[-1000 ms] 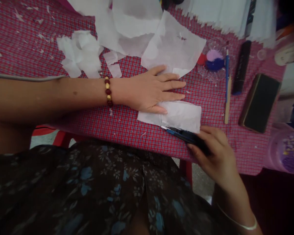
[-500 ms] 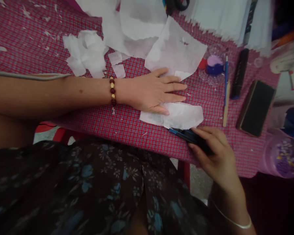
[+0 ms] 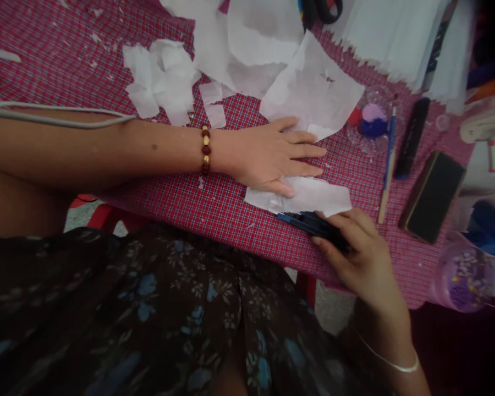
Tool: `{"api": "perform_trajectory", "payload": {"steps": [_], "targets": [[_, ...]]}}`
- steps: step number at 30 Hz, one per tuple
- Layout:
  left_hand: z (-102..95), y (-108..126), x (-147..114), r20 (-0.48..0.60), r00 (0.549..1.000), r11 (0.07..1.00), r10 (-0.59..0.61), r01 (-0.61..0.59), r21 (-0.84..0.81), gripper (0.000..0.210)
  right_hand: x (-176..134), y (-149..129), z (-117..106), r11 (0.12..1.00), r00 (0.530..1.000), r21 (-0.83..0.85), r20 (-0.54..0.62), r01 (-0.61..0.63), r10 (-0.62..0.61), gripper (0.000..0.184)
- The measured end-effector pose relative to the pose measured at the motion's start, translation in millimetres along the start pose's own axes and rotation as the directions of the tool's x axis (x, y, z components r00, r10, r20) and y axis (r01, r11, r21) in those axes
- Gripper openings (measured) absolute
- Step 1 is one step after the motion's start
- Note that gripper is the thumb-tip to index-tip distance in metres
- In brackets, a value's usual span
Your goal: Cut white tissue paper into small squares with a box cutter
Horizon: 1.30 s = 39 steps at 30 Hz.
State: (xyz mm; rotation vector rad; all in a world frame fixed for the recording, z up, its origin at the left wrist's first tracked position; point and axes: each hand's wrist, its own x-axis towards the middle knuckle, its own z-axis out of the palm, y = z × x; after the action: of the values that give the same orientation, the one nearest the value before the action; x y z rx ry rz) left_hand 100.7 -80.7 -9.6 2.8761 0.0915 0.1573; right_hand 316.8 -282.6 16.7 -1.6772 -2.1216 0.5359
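My left hand [image 3: 272, 151] lies flat with its fingers spread, the thumb resting on a narrow piece of white paper [image 3: 325, 196]. Just under its upper fingertips sits the lower edge of a larger white paper sheet [image 3: 309, 91]. In my right hand [image 3: 363, 253] is a dark utility knife with blue edging [image 3: 299, 220], held low and pointing left. The front of the knife meets the lower edge of the narrow paper; its blade is hard to make out. The fingers and thumb of the right hand wrap the handle, covering its rear part.
A red checked cloth [image 3: 226, 236] covers the table. Torn paper [image 3: 160, 82] lies at upper left. To the right are a flower-shaped dish [image 3: 373, 124], a blue pen [image 3: 390, 146], a wooden stick [image 3: 383, 198], a black marker [image 3: 412, 137], a phone [image 3: 433, 197] and a pink tub [image 3: 462, 280].
The knife has shifted slightly left along the lower edge of the narrow paper. My left hand stays pressed flat. The whole view has turned and shifted a little.
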Motion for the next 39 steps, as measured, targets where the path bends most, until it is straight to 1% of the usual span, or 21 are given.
{"api": "perform_trajectory", "payload": {"steps": [4,8,12,17,23,30,33,36,39], "targets": [[1.4,-1.3,0.0,-0.001,1.0,0.999,0.002,-0.002,-0.049,0.062,-14.1,-11.6,5.3,0.999,0.999,-0.036,-0.005,-0.036,0.036,0.048],[-0.7,-1.6,1.5,0.045,0.999,0.999,-0.024,0.026,-0.04,0.063,-33.6,-20.9,10.6,0.998,0.997,-0.03,-0.05,-0.053,0.051,0.063],[-3.2,-1.0,2.1,0.064,0.998,1.0,-0.017,0.018,-0.006,0.064,-45.0,-22.9,10.8,0.996,0.995,-0.025,-0.057,-0.084,0.082,0.065],[-3.6,0.4,0.3,0.019,1.0,1.0,-0.008,0.008,-0.008,0.062,-39.0,-18.3,8.0,0.996,0.993,-0.017,-0.068,-0.093,0.091,0.061],[1.9,-1.4,-1.7,-0.03,0.999,1.0,0.012,-0.012,-0.007,0.063,-17.5,-16.8,4.0,0.998,0.998,-0.017,-0.009,-0.057,0.057,0.055],[2.8,-0.1,-1.5,-0.065,0.998,1.0,0.014,-0.014,0.012,0.059,-1.7,-20.3,6.6,1.0,1.0,-0.028,0.015,-0.005,0.006,0.048],[0.9,0.5,0.0,-0.026,1.0,1.0,0.002,-0.002,0.006,0.061,-4.6,-26.1,13.4,1.0,1.0,-0.026,-0.005,0.007,-0.007,0.049],[-0.5,0.7,1.3,0.018,1.0,1.0,-0.004,0.004,0.002,0.063,-14.4,-33.7,21.3,0.999,0.999,-0.038,-0.049,0.017,-0.019,0.055],[-1.3,0.8,1.1,0.014,1.0,1.0,0.0,-0.001,0.005,0.061,-27.5,-40.4,26.3,0.998,0.996,-0.059,-0.085,0.003,-0.008,0.06]]}}
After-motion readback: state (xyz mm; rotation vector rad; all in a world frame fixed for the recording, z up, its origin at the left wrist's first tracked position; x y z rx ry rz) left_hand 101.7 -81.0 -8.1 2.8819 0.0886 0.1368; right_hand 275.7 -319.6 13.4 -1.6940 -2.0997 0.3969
